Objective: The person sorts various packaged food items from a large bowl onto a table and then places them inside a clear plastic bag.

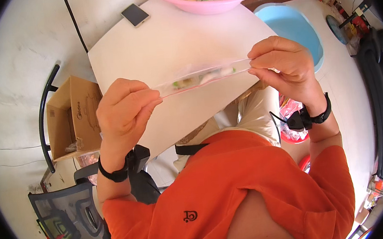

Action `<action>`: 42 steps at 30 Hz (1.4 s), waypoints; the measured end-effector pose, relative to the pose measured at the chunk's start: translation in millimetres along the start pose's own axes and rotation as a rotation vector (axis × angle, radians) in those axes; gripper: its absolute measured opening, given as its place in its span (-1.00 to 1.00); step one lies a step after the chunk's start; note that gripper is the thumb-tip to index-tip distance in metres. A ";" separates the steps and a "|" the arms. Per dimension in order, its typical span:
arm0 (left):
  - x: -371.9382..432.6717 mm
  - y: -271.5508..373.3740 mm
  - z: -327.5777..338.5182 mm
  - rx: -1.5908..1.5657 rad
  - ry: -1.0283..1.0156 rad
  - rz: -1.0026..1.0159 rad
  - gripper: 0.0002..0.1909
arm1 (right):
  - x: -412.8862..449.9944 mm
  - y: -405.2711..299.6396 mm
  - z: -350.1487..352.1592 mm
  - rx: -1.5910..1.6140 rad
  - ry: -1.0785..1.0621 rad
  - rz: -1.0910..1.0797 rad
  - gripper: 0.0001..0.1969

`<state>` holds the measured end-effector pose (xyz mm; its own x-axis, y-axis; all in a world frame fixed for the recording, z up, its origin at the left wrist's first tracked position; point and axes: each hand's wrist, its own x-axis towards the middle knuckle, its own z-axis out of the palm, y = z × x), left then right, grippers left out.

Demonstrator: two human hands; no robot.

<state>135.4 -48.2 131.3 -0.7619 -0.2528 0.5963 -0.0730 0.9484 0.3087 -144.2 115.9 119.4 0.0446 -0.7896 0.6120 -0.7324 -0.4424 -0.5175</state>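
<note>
A clear plastic zip bag [205, 77] is stretched level between my two hands above the white table [158, 50], its long edges close together. Small whitish, green and brownish contents show through it; I cannot tell what they are. My left hand [127, 108] pinches the left end between thumb and fingers. At the right end, my right hand [284, 63] grips the corner in the same way, near the table's right edge. Each wrist wears a black strap with a small black device.
At the table's far edge stands a pink basin [209, 7] holding colourful small pieces. A smartphone [135, 15] lies to its left. A light blue tub [289, 25] is at the right, an open cardboard box [75, 119] at the left. A mesh-backed chair [74, 222] stands at lower left.
</note>
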 end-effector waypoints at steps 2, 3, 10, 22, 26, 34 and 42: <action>9.3 1.8 -9.6 0.004 0.025 -0.017 -0.80 | 10.7 -5.6 -4.5 0.013 0.077 -0.020 -0.88; 10.7 1.8 -12.0 -0.002 0.042 -0.048 -0.80 | 13.8 -7.3 -6.1 0.010 0.079 -0.027 -0.88; 8.5 3.8 -12.4 -0.274 0.080 -0.361 -0.70 | 20.2 -5.7 -5.0 0.092 0.016 0.016 -0.88; 22.2 -61.5 23.7 -0.454 -0.238 -0.753 -0.91 | 42.3 81.6 33.7 0.373 -0.191 0.450 -0.93; 24.2 -74.3 33.3 -0.573 -0.259 -0.779 -0.93 | 50.8 102.8 38.3 0.374 -0.308 0.487 -0.85; 34.1 -76.6 37.5 -0.589 -0.316 -0.824 -0.94 | 72.3 82.4 68.6 0.127 -0.404 0.153 -0.63; 37.3 -80.7 36.7 -0.632 -0.344 -0.840 -0.90 | 90.9 96.0 81.5 0.415 -0.604 0.367 -0.79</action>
<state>89.3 -127.2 101.5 -0.7695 -0.6106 -0.1875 -0.3834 0.2068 0.9001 -155.1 -33.0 76.6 0.2954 -0.9554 -0.0058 -0.4658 -0.1387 -0.8740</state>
